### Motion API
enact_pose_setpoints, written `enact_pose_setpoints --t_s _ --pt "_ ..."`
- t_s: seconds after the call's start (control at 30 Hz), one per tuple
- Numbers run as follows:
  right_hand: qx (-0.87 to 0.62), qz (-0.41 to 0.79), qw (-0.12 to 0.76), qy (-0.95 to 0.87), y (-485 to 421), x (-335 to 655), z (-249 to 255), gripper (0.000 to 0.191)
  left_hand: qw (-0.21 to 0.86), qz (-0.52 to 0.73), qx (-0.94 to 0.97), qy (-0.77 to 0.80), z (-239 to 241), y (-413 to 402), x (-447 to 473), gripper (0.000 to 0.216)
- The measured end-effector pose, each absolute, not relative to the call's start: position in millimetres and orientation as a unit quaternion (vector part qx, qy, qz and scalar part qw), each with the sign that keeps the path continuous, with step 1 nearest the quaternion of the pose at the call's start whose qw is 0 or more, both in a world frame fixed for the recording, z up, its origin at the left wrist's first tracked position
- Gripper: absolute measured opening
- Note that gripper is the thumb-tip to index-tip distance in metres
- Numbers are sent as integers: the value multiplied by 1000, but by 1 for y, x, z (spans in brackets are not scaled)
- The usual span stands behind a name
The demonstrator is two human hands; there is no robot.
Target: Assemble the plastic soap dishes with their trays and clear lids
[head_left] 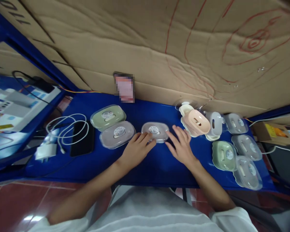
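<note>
A greyish oval soap box [157, 126] with a clear lid and a round printed label lies in front of me. My left hand [138, 149] has bent fingers on its left near edge, with the fingertips against the lid and the thumb along the near side. At the right end, my right hand [181, 145] has its fingers spread. Its index fingertip is at the box's rim, and the palm holds nothing. Left of my hands lie a second greyish soap box [111, 138] and a green soap box [101, 120], both with clear lids and labels.
Stacked peach [200, 120] and cream dish parts stand at right, beside a grey dish part [216, 122]. Several lidded boxes, including a green one [221, 159], fill the right end. A phone [82, 141], white cable [65, 124] and charger [45, 150] lie left. Cardboard [149, 61] walls the back.
</note>
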State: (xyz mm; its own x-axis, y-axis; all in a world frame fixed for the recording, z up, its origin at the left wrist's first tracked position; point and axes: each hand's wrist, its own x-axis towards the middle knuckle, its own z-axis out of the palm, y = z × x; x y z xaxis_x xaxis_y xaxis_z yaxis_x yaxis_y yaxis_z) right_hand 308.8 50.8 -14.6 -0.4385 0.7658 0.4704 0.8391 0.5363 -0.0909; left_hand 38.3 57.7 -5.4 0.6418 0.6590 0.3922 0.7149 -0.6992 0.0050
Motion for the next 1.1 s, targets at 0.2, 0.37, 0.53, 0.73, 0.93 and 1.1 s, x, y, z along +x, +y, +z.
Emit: enact_pose_setpoints --t_s 0.2,0.37,0.53,0.73,0.93,1.1 --pt "-658 -176 290 -672 70 372 -3 66 52 -115 -856 -502 12 102 68 46" --pt "-619 -156 280 -717 75 387 0 28 2 -187 -876 -445 8 85 78 67" --pt "-442 -97 289 -844 55 333 6 18 39 -239 -923 -300 7 73 63 53" --pt "-456 -45 277 -844 61 339 -5 38 34 -176 -946 -270 -8 67 39 16" --pt "-611 -96 293 -729 85 389 -14 33 -62 -370 -869 -321 -13 59 31 11" --pt "-494 -31 292 -818 72 359 -7 24 -95 -512 -762 -385 0 63 23 33"
